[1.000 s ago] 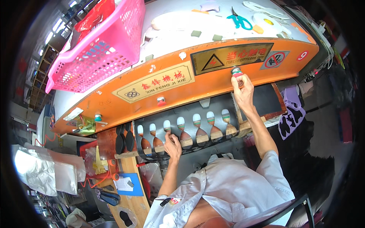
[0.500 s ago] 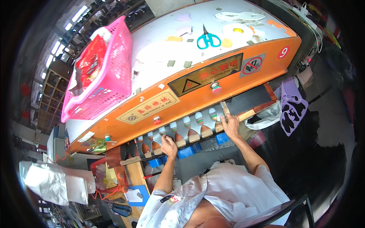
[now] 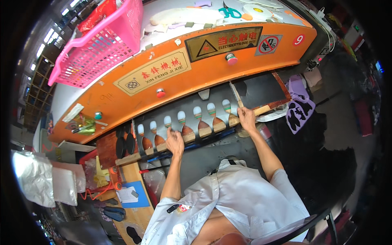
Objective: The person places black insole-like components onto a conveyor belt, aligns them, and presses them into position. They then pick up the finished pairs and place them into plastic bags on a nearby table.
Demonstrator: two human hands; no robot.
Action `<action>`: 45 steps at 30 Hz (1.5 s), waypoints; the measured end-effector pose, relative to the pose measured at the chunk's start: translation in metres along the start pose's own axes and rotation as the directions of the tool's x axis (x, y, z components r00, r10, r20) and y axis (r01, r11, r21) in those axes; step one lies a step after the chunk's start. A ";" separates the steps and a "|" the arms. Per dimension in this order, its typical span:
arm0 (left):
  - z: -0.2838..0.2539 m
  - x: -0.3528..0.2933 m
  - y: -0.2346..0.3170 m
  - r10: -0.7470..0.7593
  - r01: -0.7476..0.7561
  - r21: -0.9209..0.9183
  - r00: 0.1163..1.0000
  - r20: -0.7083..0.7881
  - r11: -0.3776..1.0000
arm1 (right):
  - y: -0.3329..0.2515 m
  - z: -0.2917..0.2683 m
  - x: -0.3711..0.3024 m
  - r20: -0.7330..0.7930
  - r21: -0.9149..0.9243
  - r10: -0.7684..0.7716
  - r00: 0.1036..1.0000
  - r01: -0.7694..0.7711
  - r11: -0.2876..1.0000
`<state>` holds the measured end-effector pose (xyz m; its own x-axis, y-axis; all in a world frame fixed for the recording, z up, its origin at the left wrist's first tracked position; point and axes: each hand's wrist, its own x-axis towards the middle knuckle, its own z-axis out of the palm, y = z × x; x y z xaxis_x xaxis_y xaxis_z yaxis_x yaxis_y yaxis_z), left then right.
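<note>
Left hand (image 3: pixel 175 141) fingers curled over front edge of wooden board (image 3: pixel 192 136) bearing row of brown sole-shaped pieces (image 3: pixel 187 130). Right hand (image 3: pixel 246 119) grips board's right end, under orange machine housing (image 3: pixel 196 77).

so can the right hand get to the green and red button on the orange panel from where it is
Probably yes: the right hand rests on the wooden board's edge, and the button sits above it on the orange panel with nothing between them.

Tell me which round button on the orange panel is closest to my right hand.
The red button under the yellow warning plate sits nearest the right hand; the other red button and the green one lie further left.
</note>
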<state>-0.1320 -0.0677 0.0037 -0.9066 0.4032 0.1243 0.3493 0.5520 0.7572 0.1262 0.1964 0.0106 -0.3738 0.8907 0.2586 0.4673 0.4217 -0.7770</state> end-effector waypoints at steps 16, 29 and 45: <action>0.043 -0.032 0.104 0.380 -0.380 -0.096 0.806 0.454 0.920 | -0.104 0.018 -0.048 0.329 0.067 0.024 0.944 -0.049 0.997; -0.003 -0.071 0.042 0.209 -0.191 -0.195 0.975 0.075 0.962 | -0.076 0.002 -0.055 0.134 -0.188 -0.154 0.979 0.177 0.966; 0.017 -0.059 0.010 0.077 -0.057 0.082 0.961 -0.266 0.995 | -0.133 -0.040 0.103 -0.306 0.250 -0.327 0.894 0.407 0.879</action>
<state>-0.0713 -0.0732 -0.0067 -0.9072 0.2358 0.3485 0.4188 0.5858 0.6939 0.0574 0.2384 0.1634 -0.2422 0.7106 0.6606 0.0580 0.6902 -0.7213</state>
